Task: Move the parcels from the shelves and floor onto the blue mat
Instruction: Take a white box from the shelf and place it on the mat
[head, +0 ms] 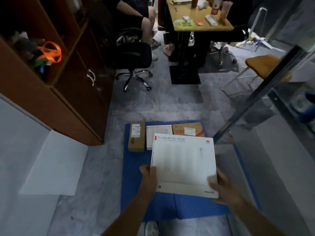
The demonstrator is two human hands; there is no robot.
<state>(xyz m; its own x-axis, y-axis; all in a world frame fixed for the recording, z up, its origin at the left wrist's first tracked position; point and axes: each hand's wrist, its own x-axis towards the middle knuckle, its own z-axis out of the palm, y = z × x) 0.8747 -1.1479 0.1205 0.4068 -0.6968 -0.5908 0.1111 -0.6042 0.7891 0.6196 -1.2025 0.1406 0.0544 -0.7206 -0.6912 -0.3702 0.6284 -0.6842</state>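
A large white box (184,164) with a red logo is held flat over the blue mat (133,167), which lies on the floor at 6 o'clock in the view. The left hand (150,178) grips the box's edge at its 8 o'clock, fingers curled round it. The right hand (223,188) clasps the corner at 4 o'clock, thumb on top, the other fingers hidden beneath. Along the mat's 12 o'clock edge three parcels lie side by side: a brown carton (136,137) at 11 o'clock, a small white box (156,133) beside it, and a tan carton (189,129) at 1 o'clock, the last two partly covered by the held box. A wooden cabinet (68,99) stands at 9 o'clock.
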